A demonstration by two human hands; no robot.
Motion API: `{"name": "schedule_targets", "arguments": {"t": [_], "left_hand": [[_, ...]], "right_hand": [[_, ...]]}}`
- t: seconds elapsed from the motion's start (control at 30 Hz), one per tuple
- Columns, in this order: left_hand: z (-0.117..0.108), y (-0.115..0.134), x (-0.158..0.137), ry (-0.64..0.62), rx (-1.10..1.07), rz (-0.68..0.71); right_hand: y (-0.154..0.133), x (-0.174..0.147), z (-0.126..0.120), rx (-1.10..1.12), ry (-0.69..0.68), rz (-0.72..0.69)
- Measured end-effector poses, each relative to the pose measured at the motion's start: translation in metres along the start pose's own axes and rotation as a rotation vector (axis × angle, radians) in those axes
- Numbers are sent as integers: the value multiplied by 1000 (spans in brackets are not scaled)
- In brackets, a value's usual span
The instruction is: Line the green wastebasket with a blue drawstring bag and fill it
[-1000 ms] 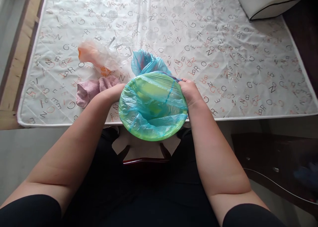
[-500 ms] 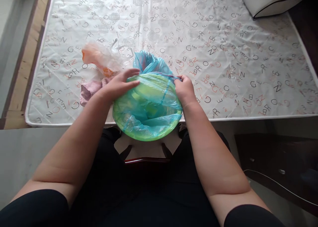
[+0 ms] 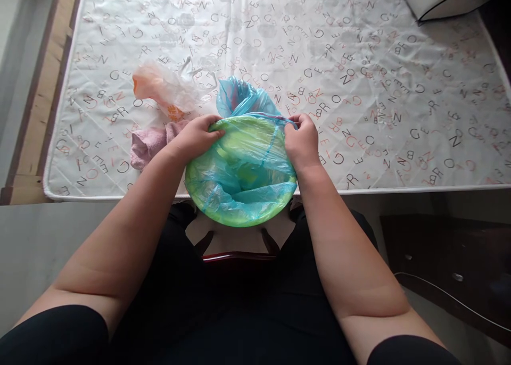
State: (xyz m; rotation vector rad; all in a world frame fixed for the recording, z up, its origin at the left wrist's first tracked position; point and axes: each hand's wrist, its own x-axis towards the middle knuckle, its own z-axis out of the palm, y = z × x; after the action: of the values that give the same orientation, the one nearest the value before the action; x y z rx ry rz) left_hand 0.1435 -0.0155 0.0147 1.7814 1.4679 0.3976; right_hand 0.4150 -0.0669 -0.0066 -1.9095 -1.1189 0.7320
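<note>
At the bin (image 3: 241,221) — right hand (image 3: 302,142) pinches bag (image 3: 259,195).

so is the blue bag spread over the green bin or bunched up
Mostly spread: the bag dips into the bin and reaches its near rim, though some of it is bunched up beyond the far rim.

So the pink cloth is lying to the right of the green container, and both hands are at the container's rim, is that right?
Not quite: the pink cloth lies to the left of the green container, as the head view shows. The left hand and right hand are both at its rim, as you said.
</note>
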Motion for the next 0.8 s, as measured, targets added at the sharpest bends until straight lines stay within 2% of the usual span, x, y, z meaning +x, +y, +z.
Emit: {"name": "schedule_targets", "arguments": {"t": [0.3, 0.43, 0.5, 0.6, 0.63, 0.8], "left_hand": [[0, 5, -1, 17, 37, -24], [-4, 5, -3, -11, 34, -32], [-6, 4, -5, -26, 19, -39], [-8, 3, -6, -34, 10, -40], [-8, 4, -7, -29, 15, -39], [-8, 10, -9, -33, 30, -79]], "right_hand": [[6, 2, 2, 9, -48, -31], [3, 2, 0, 102, -70, 39], [1, 2, -3, 229, -183, 133], [-2, 4, -13, 429, -426, 265], [-2, 5, -16, 443, -451, 286], [3, 14, -27, 258, -251, 295]]}}
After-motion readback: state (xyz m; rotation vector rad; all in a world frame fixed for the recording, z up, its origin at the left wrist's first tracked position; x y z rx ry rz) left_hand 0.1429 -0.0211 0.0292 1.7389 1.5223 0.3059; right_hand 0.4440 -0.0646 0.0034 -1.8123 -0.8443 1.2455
